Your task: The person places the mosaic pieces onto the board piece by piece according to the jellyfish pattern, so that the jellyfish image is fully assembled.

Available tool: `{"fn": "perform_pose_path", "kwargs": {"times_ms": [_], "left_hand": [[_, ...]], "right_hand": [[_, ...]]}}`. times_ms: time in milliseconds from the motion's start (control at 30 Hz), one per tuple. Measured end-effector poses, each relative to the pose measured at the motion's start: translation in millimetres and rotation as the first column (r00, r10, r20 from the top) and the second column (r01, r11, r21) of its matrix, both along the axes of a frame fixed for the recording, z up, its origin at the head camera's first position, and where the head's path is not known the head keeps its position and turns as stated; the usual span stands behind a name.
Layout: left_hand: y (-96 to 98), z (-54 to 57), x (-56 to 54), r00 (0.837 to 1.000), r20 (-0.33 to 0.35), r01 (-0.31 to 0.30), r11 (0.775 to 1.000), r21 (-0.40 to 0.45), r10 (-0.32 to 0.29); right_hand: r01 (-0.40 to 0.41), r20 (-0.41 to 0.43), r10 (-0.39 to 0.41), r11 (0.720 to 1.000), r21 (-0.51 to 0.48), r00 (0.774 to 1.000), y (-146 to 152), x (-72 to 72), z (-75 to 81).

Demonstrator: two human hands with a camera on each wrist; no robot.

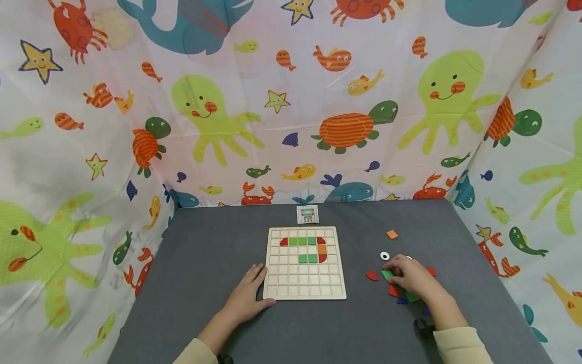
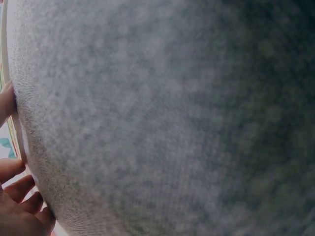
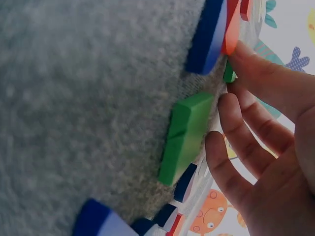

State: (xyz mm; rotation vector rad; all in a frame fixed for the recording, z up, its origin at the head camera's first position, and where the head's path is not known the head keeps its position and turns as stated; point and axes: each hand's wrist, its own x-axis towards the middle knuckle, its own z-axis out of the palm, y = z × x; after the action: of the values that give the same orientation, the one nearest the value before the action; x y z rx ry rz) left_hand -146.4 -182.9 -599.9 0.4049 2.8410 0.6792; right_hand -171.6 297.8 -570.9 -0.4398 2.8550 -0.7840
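Observation:
A pale wooden grid board (image 1: 283,290) lies on the grey table, with green, red and orange tiles set in some of its upper squares. My left hand (image 1: 245,297) rests at the board's left edge, fingers spread and relaxed; its fingertips (image 2: 18,186) show at the edge in the left wrist view. Over on the right, my right hand (image 1: 413,276) pinches a small green tile (image 1: 387,274) between thumb and fingers, low over loose pieces. In the right wrist view that tile (image 3: 229,73) is partly hidden behind the fingers, and another green block (image 3: 187,137) lies nearby.
Around the right hand lie a red quarter-round piece (image 1: 372,276), a white ring-shaped piece (image 1: 385,256), an orange square (image 1: 392,234) and several red, green and blue pieces. A small picture card (image 1: 307,214) sits behind the board. A sea-animal curtain (image 1: 291,167) surrounds the table.

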Motion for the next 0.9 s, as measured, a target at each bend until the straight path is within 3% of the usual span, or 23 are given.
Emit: {"fn": "perform_pose_path", "kwargs": {"times_ms": [233,567,900], "left_hand": [[-0.3,0.5,1.3,1.000,-0.004,0.001,1.000,0.014,-0.001],[-1.4,-2.0,0.5,1.000,-0.005,0.003,1.000,0.005,-0.003],[-2.1,-4.4,-0.2,1.000,-0.005,0.002,1.000,0.009,-0.002]], "right_hand": [[-0.029,-0.017,0.030,0.999,0.040,0.999,1,-1.2,-2.4],[-0.031,-0.125,0.041,0.996,0.086,0.991,-2,-1.3,-2.9],[-0.069,-0.321,0.088,0.995,0.070,0.943,-9,-5.2,1.1]]}}
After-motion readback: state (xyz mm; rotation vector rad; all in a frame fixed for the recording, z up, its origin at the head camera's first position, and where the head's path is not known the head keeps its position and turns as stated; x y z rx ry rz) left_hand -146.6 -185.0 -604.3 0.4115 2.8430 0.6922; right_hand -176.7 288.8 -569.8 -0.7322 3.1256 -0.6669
